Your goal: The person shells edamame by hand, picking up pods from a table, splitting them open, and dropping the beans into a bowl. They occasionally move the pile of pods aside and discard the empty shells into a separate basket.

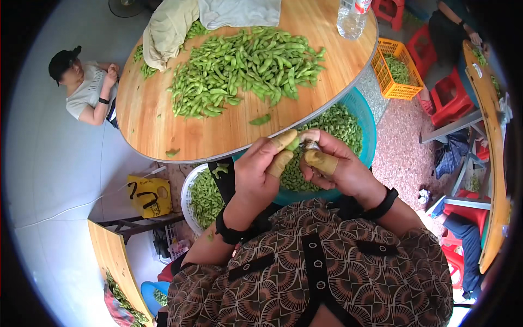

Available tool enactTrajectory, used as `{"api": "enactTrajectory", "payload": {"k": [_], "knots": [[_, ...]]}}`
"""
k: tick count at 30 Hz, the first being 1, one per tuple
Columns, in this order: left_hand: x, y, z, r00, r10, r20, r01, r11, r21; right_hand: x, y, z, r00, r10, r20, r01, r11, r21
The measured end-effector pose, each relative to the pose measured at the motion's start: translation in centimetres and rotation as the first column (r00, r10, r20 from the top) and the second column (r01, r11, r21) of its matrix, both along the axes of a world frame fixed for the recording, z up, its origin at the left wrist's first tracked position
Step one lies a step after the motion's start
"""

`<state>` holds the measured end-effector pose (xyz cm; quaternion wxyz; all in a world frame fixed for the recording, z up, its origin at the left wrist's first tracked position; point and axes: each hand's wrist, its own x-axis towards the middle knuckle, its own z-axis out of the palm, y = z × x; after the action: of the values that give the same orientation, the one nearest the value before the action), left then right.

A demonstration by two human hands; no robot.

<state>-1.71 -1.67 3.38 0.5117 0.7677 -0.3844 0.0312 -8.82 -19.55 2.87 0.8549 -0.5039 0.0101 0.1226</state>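
Note:
My left hand [260, 166] pinches a green soybean pod [295, 144] between thumb and forefinger, over the table's near edge. Close beside it, my right hand [340, 163] is closed on a small shiny metal tool [311, 145], mostly hidden by the fingers; its exact kind I cannot make out. Tan covers wrap several of my fingertips. Below both hands is a teal basin [372, 117] with many small green pieces in it. A heap of soybean pods [245, 71] lies on the round wooden table [147, 114], with one loose pod [260, 119] nearer to me.
A white basket [187, 193] of green pieces stands left of the basin. Cloths [169, 32] and a clear bottle [350, 24] rest on the table. At right are a yellow crate [400, 90] and red stools [452, 101]. Another person [90, 90] sits at left.

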Motion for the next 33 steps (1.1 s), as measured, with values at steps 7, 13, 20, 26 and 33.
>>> {"api": "enactTrajectory", "payload": {"k": [7, 13, 20, 26, 33], "knots": [[0.2, 0.0, -0.1, 0.990, 0.002, 0.139, -0.008, 0.999, 0.043, 0.0, 0.2, -0.9, 1.000, -0.015, -0.001, 0.015, 1.000, -0.001], [-0.5, 0.5, -0.7, 0.908, -0.093, -0.408, 0.097, 0.995, -0.010, -0.1, -0.2, -1.4, 0.997, 0.076, -0.033, -0.072, 0.991, 0.109], [0.6, 1.0, -3.8, 0.375, -0.359, -0.855, 0.029, 0.926, -0.376, 0.7, -0.5, -3.7, 0.959, 0.204, -0.195, -0.113, 0.910, 0.399], [0.0, 0.0, -3.7, 0.996, -0.002, 0.089, -0.008, 0.993, 0.122, 0.7, 0.1, -3.4, 0.955, 0.087, -0.284, -0.029, 0.979, 0.203], [1.0, 0.9, -4.1, 0.655, -0.123, -0.746, 0.049, 0.991, -0.121, 0.0, 0.0, -3.4, 0.966, 0.031, -0.258, -0.020, 0.999, 0.045]]}}
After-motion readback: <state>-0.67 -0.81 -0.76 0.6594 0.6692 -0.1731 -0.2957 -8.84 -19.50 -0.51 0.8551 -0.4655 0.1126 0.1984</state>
